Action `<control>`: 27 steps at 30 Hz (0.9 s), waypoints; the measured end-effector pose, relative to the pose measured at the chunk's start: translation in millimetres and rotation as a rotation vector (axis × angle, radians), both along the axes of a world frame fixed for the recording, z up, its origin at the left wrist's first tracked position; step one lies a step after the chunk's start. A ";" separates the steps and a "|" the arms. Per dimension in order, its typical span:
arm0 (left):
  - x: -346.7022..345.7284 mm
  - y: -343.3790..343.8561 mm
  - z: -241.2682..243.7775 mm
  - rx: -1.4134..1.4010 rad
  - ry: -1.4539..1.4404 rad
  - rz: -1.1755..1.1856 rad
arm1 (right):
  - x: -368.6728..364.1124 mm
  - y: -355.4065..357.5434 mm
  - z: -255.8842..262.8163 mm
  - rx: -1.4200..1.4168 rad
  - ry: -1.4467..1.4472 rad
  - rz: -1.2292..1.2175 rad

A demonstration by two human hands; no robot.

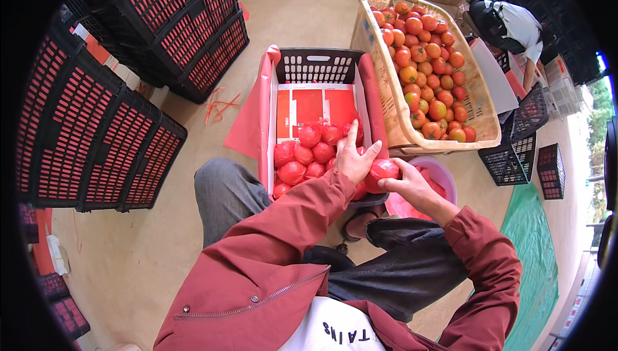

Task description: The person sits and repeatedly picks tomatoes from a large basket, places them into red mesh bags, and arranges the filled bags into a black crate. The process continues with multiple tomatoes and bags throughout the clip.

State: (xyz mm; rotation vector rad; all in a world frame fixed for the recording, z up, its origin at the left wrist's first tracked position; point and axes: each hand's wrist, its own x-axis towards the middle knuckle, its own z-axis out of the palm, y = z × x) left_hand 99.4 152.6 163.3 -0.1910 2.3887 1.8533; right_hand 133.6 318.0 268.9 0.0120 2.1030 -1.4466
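My right hand (419,186) grips a tomato wrapped in thin red plastic (385,171) above the right rim of the black plastic crate (316,55). Just left of it, my left hand (356,158) reaches over the crate with its fingers spread, its thumb close to that wrapped tomato. Several more red-wrapped tomatoes (304,154) fill the near part of the crate. Red-and-white printed cardboard (307,104) shows at its far end. Pinkish-red sheeting (267,109) hangs over its side walls. What lies under my left palm is hidden.
A large tan plastic basket (372,75) of loose tomatoes (429,73) stands to the right. Behind my right hand is a pink tub (442,172) with red plastic (410,206). Stacked black crates (188,27) rise on the left. A person (512,22) bends down at the upper right.
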 end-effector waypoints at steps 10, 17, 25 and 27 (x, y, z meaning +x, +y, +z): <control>-21.6 -18.9 43.5 0.665 -0.274 -0.430 | -35.1 -4.9 4.5 -0.141 -0.126 -0.079; -121.3 -77.8 -10.4 -0.273 0.055 -0.145 | -48.4 0.2 18.4 0.284 0.293 0.248; -145.3 -173.7 -159.9 -0.751 -0.055 -0.168 | -52.1 42.1 49.4 0.126 0.270 0.318; -128.9 -164.8 -176.6 -0.589 -0.246 -0.023 | -51.3 56.6 52.2 0.112 0.223 0.295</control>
